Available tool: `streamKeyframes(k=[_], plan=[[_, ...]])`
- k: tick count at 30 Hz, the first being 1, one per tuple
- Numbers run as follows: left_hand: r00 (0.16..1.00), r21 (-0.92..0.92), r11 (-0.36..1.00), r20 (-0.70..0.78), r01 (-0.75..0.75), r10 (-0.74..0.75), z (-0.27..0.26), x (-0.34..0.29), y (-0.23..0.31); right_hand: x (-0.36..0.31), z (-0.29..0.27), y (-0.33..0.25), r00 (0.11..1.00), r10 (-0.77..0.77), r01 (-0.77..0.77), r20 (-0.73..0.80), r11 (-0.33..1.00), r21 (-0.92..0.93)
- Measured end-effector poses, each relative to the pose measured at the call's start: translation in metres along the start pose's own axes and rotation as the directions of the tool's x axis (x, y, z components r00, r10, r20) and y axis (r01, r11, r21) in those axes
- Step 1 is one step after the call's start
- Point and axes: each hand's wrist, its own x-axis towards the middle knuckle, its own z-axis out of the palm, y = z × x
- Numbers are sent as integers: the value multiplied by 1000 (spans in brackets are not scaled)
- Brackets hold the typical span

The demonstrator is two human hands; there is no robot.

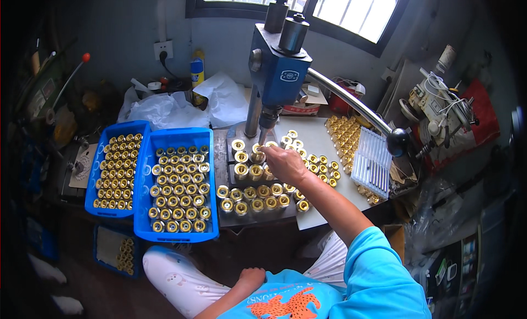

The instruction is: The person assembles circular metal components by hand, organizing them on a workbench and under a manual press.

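My right hand (288, 164) reaches under the spindle (267, 120) of a blue arm press (281, 69). Its fingers are pinched together beside a round brass-and-steel fitting (257, 154) under the spindle; what they grip, if anything, is too small to make out. Several more such fittings surround the hand, some on the press base and two rows (258, 205) in front of it. Low on my lap, my left hand (251, 279) rests with its fingers curled in, and nothing shows in it.
Two blue bins (214, 220) (90, 203) of upright fittings stand at left. Small brass parts (343, 138) and a clear plastic tray (370, 154) of thin dark pins lie at right. The press lever (351, 102) slants over them, ending in a black ball (397, 142). Crumpled white plastic (164, 111) lies behind.
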Motion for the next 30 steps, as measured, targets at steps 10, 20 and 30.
streamKeyframes(k=[10, 20, 30], plan=[[999, 78, 996, 41, -34, 31, -1, 5, 1, -39, -25, 2, 962, 12, 12, -274, 996, 88], [983, -8, 998, 170, 64, -61, 7, 18, -5, -204, -52, 236, 592, 734, -780, -332, 625, -9], [951, -160, 975, 290, 155, -104, 24, 36, -14, -241, -62, 351, 769, 639, -621, -16, 741, -253]])
